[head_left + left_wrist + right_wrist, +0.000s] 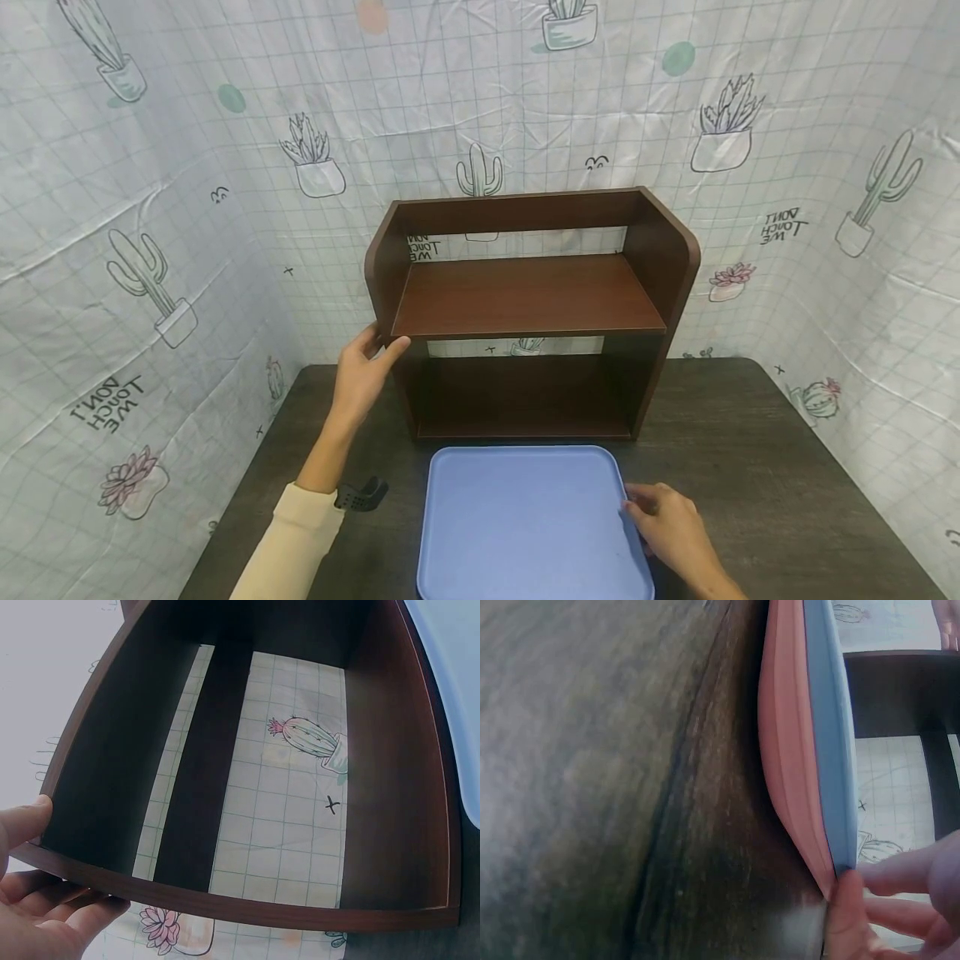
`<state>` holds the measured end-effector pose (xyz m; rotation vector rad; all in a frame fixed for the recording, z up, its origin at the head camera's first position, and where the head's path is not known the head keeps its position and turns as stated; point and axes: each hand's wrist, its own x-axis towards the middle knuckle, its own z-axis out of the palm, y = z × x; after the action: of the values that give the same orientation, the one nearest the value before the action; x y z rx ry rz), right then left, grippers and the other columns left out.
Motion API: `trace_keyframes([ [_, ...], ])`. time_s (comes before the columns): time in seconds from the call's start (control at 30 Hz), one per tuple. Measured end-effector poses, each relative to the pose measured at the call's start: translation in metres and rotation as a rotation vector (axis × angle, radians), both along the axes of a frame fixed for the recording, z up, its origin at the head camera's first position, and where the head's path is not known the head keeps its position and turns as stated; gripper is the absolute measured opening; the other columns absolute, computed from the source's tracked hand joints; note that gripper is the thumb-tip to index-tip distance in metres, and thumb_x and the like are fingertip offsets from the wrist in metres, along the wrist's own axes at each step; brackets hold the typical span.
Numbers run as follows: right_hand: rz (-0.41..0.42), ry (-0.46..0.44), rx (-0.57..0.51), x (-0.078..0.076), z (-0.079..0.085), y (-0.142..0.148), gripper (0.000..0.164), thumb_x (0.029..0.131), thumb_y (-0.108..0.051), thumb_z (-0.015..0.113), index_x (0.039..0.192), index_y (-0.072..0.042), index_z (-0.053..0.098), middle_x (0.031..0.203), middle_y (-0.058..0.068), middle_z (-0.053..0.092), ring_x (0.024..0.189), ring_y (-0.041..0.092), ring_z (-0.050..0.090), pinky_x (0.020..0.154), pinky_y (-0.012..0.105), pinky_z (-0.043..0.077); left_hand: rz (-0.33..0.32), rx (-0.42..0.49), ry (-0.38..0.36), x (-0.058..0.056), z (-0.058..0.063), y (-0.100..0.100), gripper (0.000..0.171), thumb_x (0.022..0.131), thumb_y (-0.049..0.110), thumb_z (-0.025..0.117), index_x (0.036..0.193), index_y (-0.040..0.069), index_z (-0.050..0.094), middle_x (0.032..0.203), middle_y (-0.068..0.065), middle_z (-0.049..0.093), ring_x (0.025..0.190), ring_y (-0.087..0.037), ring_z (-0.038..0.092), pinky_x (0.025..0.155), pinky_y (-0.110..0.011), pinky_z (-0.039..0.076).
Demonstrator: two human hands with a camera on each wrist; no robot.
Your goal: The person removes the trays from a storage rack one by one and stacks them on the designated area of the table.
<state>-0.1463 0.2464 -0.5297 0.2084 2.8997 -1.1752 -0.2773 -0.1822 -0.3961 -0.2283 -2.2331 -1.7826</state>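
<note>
A dark brown two-tier wooden shelf (525, 296) stands upright on the table. My left hand (360, 375) grips its left side panel at the height of the middle board. In the left wrist view the thumb of the left hand (52, 922) lies inside the panel's edge and the fingers outside. In front of the shelf lies a light blue rectangular tray (532, 521). My right hand (671, 529) pinches its right rim. The right wrist view shows a pink layer (784, 712) against the blue tray (832, 735); whether it is a second tray, I cannot tell.
The dark wood-grain table (757, 467) extends on both sides of the tray. A white cloth (525, 108) printed with cacti and a grid surrounds the table at the back and sides. A black strap (362, 494) sits at the left wrist.
</note>
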Motion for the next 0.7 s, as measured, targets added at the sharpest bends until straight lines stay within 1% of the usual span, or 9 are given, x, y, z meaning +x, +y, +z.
trace_keyframes([
  [0.17, 0.064, 0.032, 0.069, -0.0013, -0.0030, -0.0001, 0.041, 0.091, -0.003, 0.075, 0.129, 0.010, 0.070, 0.085, 0.003, 0.063, 0.049, 0.011, 0.059, 0.046, 0.026, 0.050, -0.005, 0.000, 0.009, -0.0006, -0.0005, 0.0006, 0.068, 0.100, 0.037, 0.077, 0.156, 0.008, 0.053, 0.161, -0.014, 0.053, 0.156, -0.031, 0.044, 0.124, -0.054, 0.041],
  [0.23, 0.077, 0.041, 0.095, -0.0015, -0.0041, 0.0004, 0.041, 0.091, -0.002, 0.076, 0.129, 0.010, 0.070, 0.085, 0.003, 0.063, 0.048, 0.011, 0.058, 0.047, 0.026, 0.048, -0.006, -0.001, 0.012, -0.0003, -0.0007, 0.0010, 0.067, 0.100, 0.037, 0.077, 0.156, 0.008, 0.053, 0.161, -0.014, 0.053, 0.156, -0.031, 0.045, 0.124, -0.054, 0.042],
  [0.4, 0.096, 0.062, 0.142, -0.0021, -0.0053, 0.0017, 0.041, 0.090, -0.004, 0.077, 0.128, 0.009, 0.072, 0.084, 0.002, 0.064, 0.053, 0.010, 0.054, 0.052, 0.026, 0.045, 0.001, -0.005, 0.008, 0.0006, -0.0019, 0.0008, 0.067, 0.100, 0.037, 0.076, 0.156, 0.007, 0.053, 0.162, -0.015, 0.053, 0.156, -0.031, 0.045, 0.124, -0.053, 0.042],
  [0.47, 0.096, 0.066, 0.144, -0.0021, -0.0053, 0.0018, 0.041, 0.090, -0.004, 0.077, 0.128, 0.009, 0.072, 0.084, 0.002, 0.064, 0.055, 0.010, 0.053, 0.052, 0.026, 0.044, 0.003, -0.006, 0.007, 0.0006, -0.0023, 0.0004, 0.067, 0.101, 0.037, 0.076, 0.156, 0.008, 0.053, 0.162, -0.014, 0.053, 0.156, -0.031, 0.044, 0.124, -0.053, 0.042],
  [0.6, 0.091, 0.055, 0.103, -0.0011, -0.0059, 0.0010, 0.042, 0.091, -0.004, 0.076, 0.131, 0.009, 0.070, 0.085, 0.002, 0.063, 0.048, 0.010, 0.055, 0.047, 0.025, 0.046, 0.011, -0.005, 0.008, -0.0002, -0.0035, -0.0008, 0.066, 0.100, 0.038, 0.076, 0.156, 0.009, 0.054, 0.162, -0.014, 0.053, 0.155, -0.032, 0.045, 0.124, -0.054, 0.041],
  [0.7, 0.085, 0.033, 0.054, -0.0003, -0.0063, 0.0013, 0.043, 0.092, -0.004, 0.075, 0.133, 0.009, 0.069, 0.085, 0.003, 0.064, 0.042, 0.011, 0.057, 0.042, 0.026, 0.048, 0.022, -0.005, 0.011, 0.0000, -0.0054, -0.0017, 0.065, 0.100, 0.038, 0.077, 0.155, 0.009, 0.055, 0.161, -0.014, 0.054, 0.154, -0.031, 0.046, 0.123, -0.052, 0.043],
])
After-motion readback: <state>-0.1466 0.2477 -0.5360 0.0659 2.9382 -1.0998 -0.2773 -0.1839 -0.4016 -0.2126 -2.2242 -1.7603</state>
